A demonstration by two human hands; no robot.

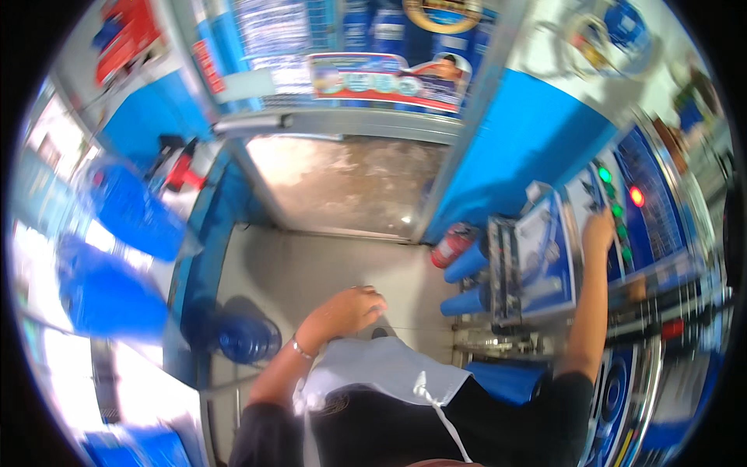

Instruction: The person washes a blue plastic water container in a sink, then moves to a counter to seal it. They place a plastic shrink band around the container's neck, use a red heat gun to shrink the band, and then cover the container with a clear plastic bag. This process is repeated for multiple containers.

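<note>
My right hand (599, 233) reaches out to a control panel (648, 192) with a row of green round buttons (617, 210), some lit, and a red lamp (636, 197) glowing. Its fingertips are beside the small black switches (594, 195) left of that row. Whether they touch or pinch one is too blurred to tell. In front of my body, my left hand (350, 309) hovers above the tiled floor, its fingers loosely curled and nothing visible in it. A white apron or cloth (379, 368) is tied over my dark shirt.
Blue filter housings (467, 262) and a red fire extinguisher (452, 248) stand below the panel. A blue water bottle (248, 338) is on the floor at left. Bagged blue jugs (134, 210) and a red power tool (184, 172) sit on the left counter. A glazed door (350, 122) is ahead.
</note>
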